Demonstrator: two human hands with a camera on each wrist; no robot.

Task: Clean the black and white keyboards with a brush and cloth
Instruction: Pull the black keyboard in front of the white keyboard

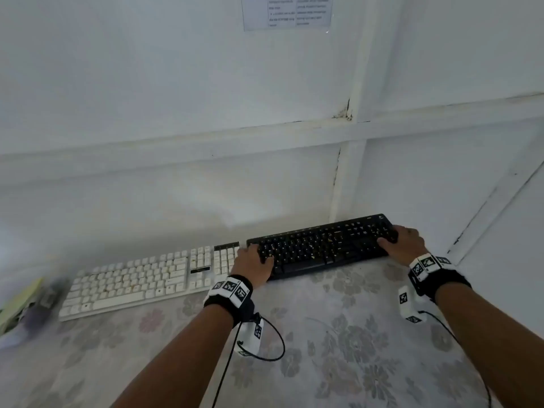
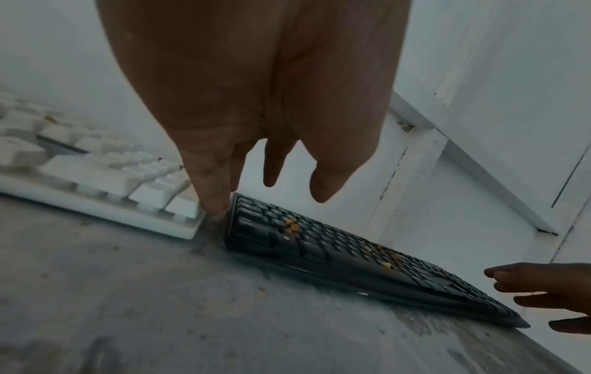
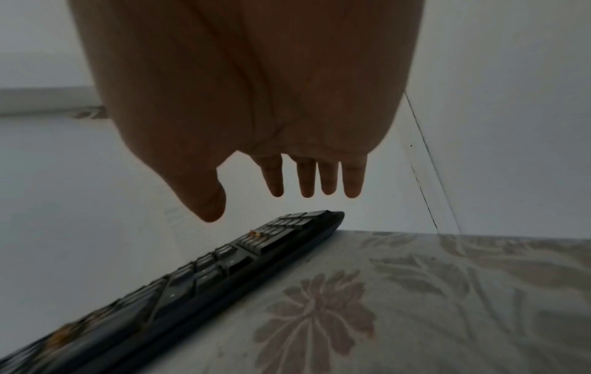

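Black keyboard (image 1: 322, 245) between left hand (image 1: 253, 265), right hand (image 1: 404, 241)

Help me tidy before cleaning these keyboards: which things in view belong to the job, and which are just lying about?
Part of the job:
- black keyboard, crumbs on its keys, left hand and right hand at its ends
- white keyboard, beside it

Just there:
- floral tablecloth
- paper notice on the wall
- blurred yellow-green item at far left; cannot tell what it is
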